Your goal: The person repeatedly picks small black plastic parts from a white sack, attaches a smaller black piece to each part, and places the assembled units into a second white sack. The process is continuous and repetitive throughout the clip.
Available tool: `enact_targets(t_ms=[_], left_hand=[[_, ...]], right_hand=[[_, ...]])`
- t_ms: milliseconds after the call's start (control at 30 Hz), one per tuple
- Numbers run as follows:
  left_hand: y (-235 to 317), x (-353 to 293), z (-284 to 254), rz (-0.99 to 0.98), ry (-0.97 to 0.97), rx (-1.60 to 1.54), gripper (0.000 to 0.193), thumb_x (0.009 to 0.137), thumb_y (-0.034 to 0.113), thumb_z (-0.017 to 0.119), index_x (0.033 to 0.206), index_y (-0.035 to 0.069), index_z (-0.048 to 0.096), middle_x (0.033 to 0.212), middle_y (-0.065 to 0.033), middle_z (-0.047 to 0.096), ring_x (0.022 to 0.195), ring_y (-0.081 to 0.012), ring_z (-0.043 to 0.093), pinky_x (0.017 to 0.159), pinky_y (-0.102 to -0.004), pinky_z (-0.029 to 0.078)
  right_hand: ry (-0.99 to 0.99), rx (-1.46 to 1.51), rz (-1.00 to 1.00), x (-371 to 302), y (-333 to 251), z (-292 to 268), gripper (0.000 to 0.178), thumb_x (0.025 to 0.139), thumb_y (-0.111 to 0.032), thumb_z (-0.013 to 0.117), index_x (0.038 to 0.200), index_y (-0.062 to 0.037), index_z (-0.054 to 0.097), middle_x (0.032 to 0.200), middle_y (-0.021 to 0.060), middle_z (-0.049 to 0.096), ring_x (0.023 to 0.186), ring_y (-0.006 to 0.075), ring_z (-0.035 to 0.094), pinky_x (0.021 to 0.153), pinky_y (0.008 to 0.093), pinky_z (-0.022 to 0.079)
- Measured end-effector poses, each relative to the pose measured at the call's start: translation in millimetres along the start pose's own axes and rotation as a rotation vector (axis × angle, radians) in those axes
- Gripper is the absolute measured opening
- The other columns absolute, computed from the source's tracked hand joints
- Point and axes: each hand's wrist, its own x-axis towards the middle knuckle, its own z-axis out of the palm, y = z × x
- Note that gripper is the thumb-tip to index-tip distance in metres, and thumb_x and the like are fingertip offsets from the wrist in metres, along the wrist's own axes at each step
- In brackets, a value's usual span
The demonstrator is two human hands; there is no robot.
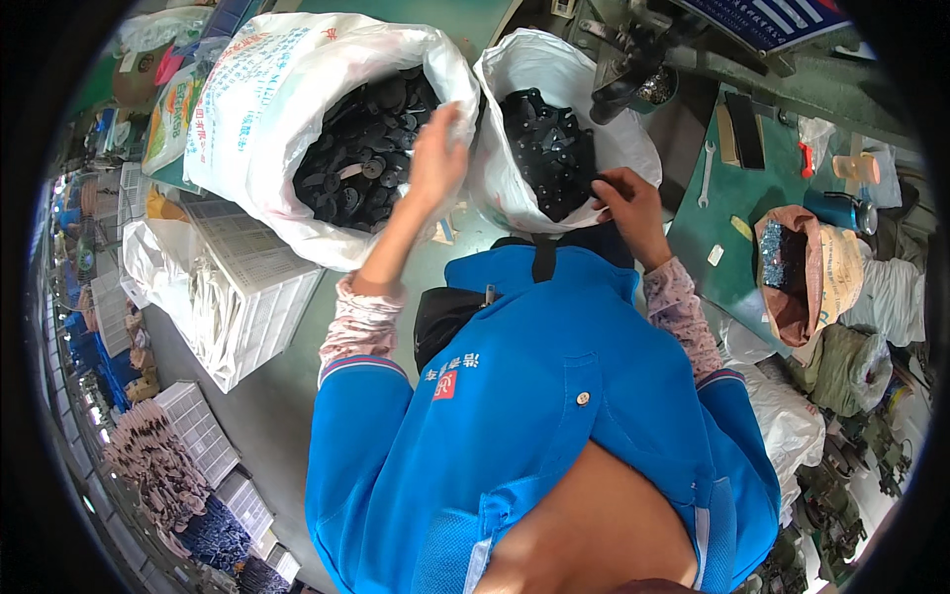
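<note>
Two white woven sacks stand side by side before me. The left sack (252, 109) lies tilted with its mouth toward me, full of dark flat rounded parts (381, 124). My left hand (438, 166) is over this sack's right rim, fingers stretched and slightly blurred, with nothing visible in them. The right sack (515, 69) has its rim rolled open around shiny black parts (544, 148). At its right edge, my right hand (631, 208) has thumb and fingers pinched together. Something small and dark shows at those fingertips, too small to name.
Above the right sack juts a dark machine (633, 74). On the green table at right are a wrench (707, 174), a blue can (841, 210) and a brown bag (816, 272) of small shiny pieces. A white crate (252, 287) stands at left.
</note>
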Motion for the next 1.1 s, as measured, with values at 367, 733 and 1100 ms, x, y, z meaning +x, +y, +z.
enact_targets(t_ms=[367,733,1100], left_hand=[[-80.4,42.1,-42.6,-0.122,-0.322,0.979,0.11,0.061,0.006,0.071,0.145,0.033,0.006,0.148,-0.0219,0.011,0.137,-0.0433,0.009,0.096,-0.0668,0.029],[-81.3,75.5,-47.7,-0.211,-0.542,0.965,0.095,0.056,0.027,0.081,0.137,0.032,0.032,0.147,-0.0144,0.016,0.133,-0.0451,0.014,0.087,-0.069,0.039],[-71.6,83.9,-45.4,-0.229,-0.593,1.009,0.077,0.064,0.021,0.078,0.13,0.033,0.041,0.145,-0.0159,0.017,0.132,-0.0465,0.014,0.085,-0.0674,0.042]], right_hand=[[0.084,0.071,-0.019,-16.6,4.9,7.8,0.023,0.086,-0.014,0.062,0.101,0.0033,0.058,0.079,0.0053,0.062,0.065,0.0096,0.06,0.051,0.0203,0.048],[0.139,0.068,-0.001,-19.7,8.9,0.1,0.023,0.086,-0.015,0.062,0.101,0.0016,0.058,0.079,0.0047,0.062,0.067,0.0095,0.061,0.052,0.0202,0.048],[0.102,0.022,0.006,-16.8,11.6,11.9,0.02,0.088,-0.014,0.061,0.101,0.0008,0.058,0.084,0.0043,0.062,0.069,0.0101,0.061,0.053,0.0199,0.049]])
